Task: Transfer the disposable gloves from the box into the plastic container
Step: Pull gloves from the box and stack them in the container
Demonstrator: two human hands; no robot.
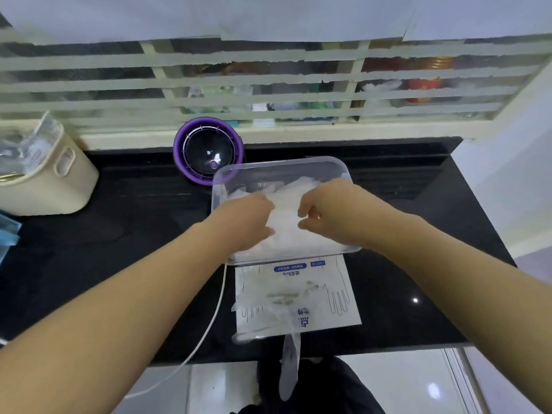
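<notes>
1. Both bare forearms reach forward and converge, backs of the hands up.
2. Left hand (249, 216): fingers curl down and grip the gloves (285, 234).
3. Right hand (327, 212): fingers and thumb curl inward and pinch the gloves.
4. The hands are near each other but apart.

Soft, even light, maybe from above. Tiny bright glints on shiny black surface (397, 282) and floor (418, 383). Gloves (286, 234) washed-out white, little detail. Wide lens bends window bars (268, 80) and edges. Things behind glass blurry.
</notes>
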